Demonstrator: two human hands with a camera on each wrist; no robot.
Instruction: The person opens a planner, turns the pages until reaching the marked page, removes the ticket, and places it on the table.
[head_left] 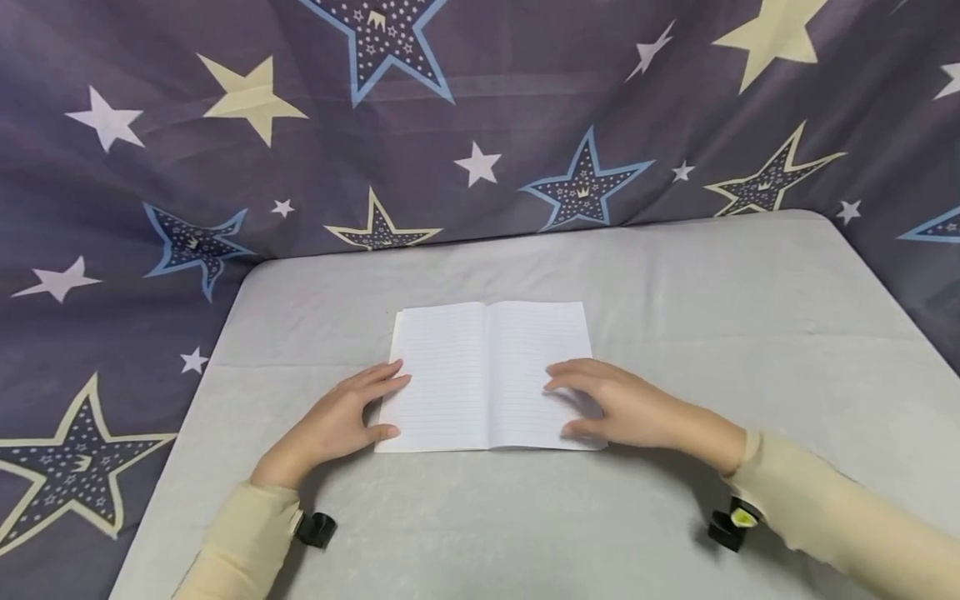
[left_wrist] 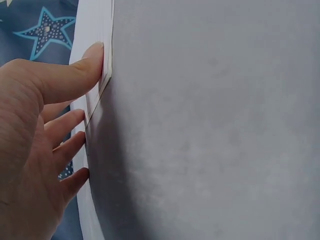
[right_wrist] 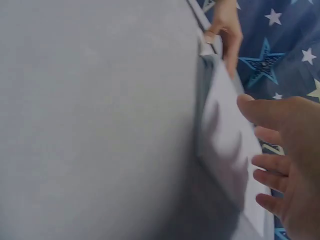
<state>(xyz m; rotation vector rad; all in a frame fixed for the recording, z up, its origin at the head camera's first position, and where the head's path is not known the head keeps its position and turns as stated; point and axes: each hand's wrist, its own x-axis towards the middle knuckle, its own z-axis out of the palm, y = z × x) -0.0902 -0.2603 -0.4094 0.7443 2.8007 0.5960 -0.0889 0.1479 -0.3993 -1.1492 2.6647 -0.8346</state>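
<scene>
An open notebook (head_left: pixel 442 375) with blank lined pages lies flat, its centre fold running away from the person. At its left edge is the left hand (head_left: pixel 341 421), the thumb and two fingertips over the page margin. In the left wrist view, the left thumb (left_wrist: pixel 75 80) rests on the page near its lower corner, the other fingers spread along the side. Over the right page is the right hand (head_left: pixel 622 404), fingers loosely bent and apart. The right wrist view shows the right hand (right_wrist: pixel 285 160) raised above the page (right_wrist: pixel 230 135), its shadow falling on the paper, nothing in its grasp.
A pale grey cloth covers the table (head_left: pixel 465 525) under the notebook. Behind and beside it hangs a dark curtain (head_left: pixel 510 83) printed with stars. Small black devices are strapped at the left wrist (head_left: pixel 316 530) and right wrist (head_left: pixel 731 525).
</scene>
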